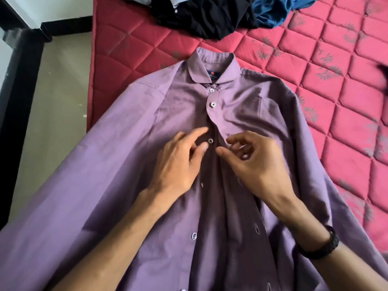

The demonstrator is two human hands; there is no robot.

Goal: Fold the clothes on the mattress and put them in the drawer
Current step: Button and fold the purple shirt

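Early on, purple shirt [130, 156] lies flat and unfolded on the mattress [327, 85], left hand [178, 162] and right hand [258, 162] loose-fingered over a mid-front button [210, 140], gripping nothing, dark clothes pile [210, 15] unfolded, no drawer visible.

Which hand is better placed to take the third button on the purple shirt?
Probably the left hand: its thumb and fingers lie beside the unfastened third button on that panel of the purple shirt. The right hand hovers by the buttonhole edge.
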